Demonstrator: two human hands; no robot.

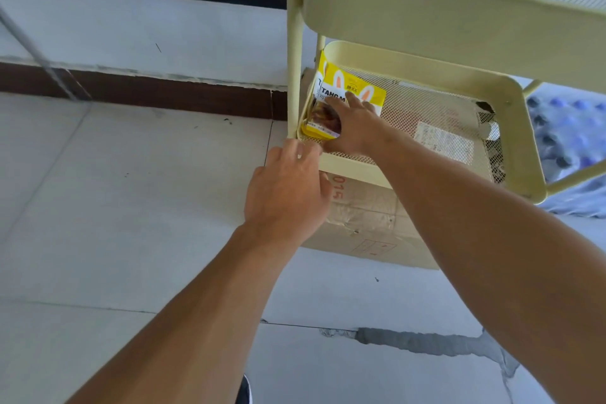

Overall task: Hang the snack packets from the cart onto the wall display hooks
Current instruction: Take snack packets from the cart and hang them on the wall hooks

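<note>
Take the cart point(410, 20) as your landmark: a pale yellow, mesh-bottomed trolley, seen from above and to one side. Only its upper tray and the lower tray point(426, 75) show, and no wall hooks are in sight, so hanging comes later; the step now, as I judge it, is getting a clean hold on the packets.

Beneath the cart sits a cardboard box point(367, 223), and beyond its far right side lies a wrapped pack of bottles point(567, 128). Neither should matter if you lift straight up and out towards yourself.

The snack packets point(347, 92), yellow with rabbit ears printed on them, stand leaning in the lower tray's left corner, pressed against the corner post. There seem to be a few stacked together; how many is unclear.

Your right hand point(355, 128) is inside that tray, laid on the front packet with fingers spread fairly flat; whether your thumb has hooked behind the stack I cannot tell. Curl round the whole bundle near its top edge, so the hanging holes stay free.

Your left hand point(288, 193) is outside the tray at the same corner, fingers loosely extended by the rim, gripping nothing visible. Use it to steady the rim, then support the stack from below.
</note>
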